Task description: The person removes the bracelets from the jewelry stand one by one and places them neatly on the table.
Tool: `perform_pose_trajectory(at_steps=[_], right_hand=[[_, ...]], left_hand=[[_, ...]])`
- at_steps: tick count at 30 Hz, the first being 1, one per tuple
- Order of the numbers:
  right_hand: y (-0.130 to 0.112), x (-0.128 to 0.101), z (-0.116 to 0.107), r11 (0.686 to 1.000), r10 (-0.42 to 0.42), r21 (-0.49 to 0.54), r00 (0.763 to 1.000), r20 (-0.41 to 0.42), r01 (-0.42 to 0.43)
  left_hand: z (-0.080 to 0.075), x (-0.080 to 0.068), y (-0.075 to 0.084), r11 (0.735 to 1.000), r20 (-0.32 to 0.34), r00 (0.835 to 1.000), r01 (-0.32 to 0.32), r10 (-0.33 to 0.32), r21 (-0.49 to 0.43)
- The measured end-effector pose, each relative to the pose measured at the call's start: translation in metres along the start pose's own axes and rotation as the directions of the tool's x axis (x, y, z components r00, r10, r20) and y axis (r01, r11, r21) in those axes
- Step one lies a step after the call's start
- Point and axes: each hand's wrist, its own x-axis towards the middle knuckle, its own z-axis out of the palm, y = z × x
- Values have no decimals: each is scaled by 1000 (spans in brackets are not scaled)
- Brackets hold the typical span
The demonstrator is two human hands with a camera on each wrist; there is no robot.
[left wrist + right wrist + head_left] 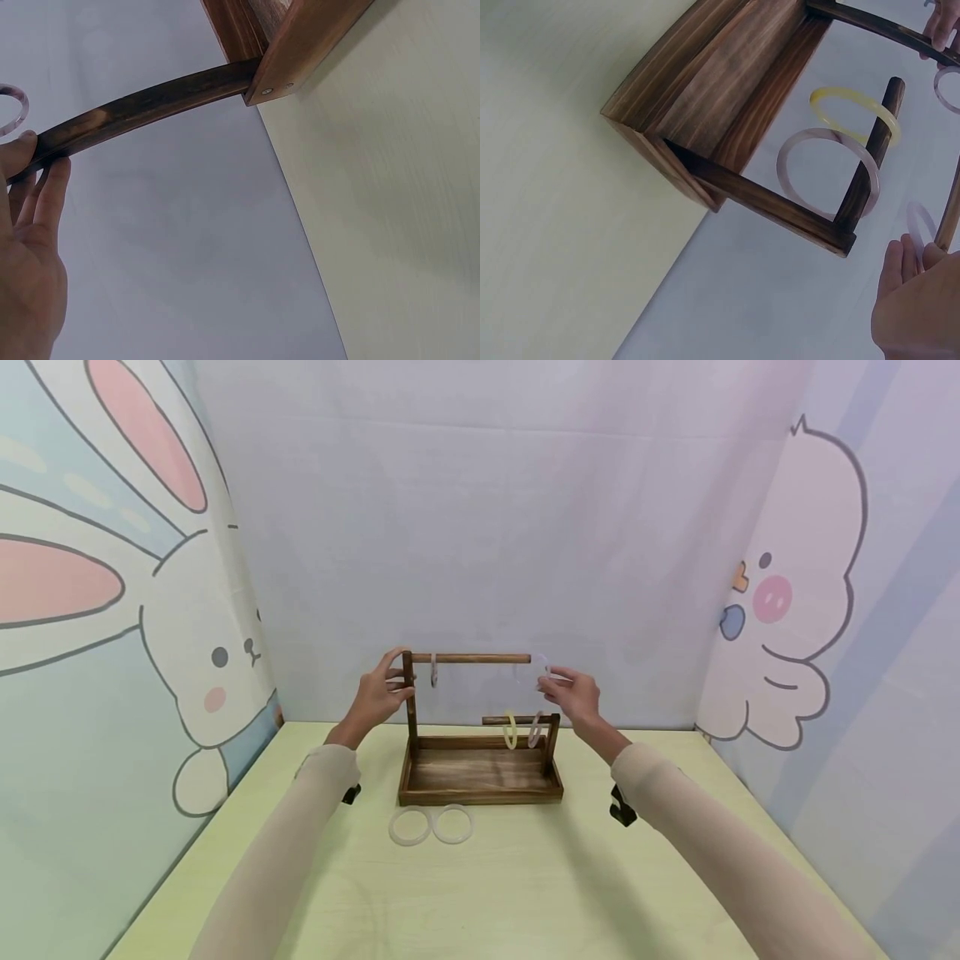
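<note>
Two hands are up at the wooden stand (480, 768), which sits toward the back of the pale green table (525, 893), close to the rear cloth wall. Open tabletop stretches in front of it and out to both sides, and the printed side walls stand well away from the arms.

Five rings show in all. One pinkish ring (433, 675) hangs on the upper rod (471, 657), near its left end. A yellow ring (510, 730) and a pale pink ring (535, 729) hang side by side on the shorter lower rod (513, 720). Two clear rings (431, 825) lie flat on the table, touching each other, just in front of the stand's front edge. A sixth, clear ring (542, 670) is at the free right end of the upper rod.

The tray at the foot of the stand holds nothing that I can see; its dark wood floor is bare.

The left hand (378, 693) grips the tall left post (409, 702) near its top, thumb and fingertips (45, 180) pressed against the wood. The right hand (573, 693) pinches the clear ring between thumb and fingers right at the rod's tip; whether the ring is already over the rod I cannot tell.
</note>
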Motion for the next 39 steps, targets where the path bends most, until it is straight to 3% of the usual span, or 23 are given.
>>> perform_pose_trajectory(at_steps=[17, 39], right_hand=[[9, -6, -11, 999, 36, -21, 999, 7, -36], [10, -25, -24, 999, 27, -35, 994, 102, -24]], left_hand=[[-1, 1, -5, 1000, 5, 1000, -10, 10, -2], [-1, 0, -5, 1000, 5, 1000, -22, 22, 16]])
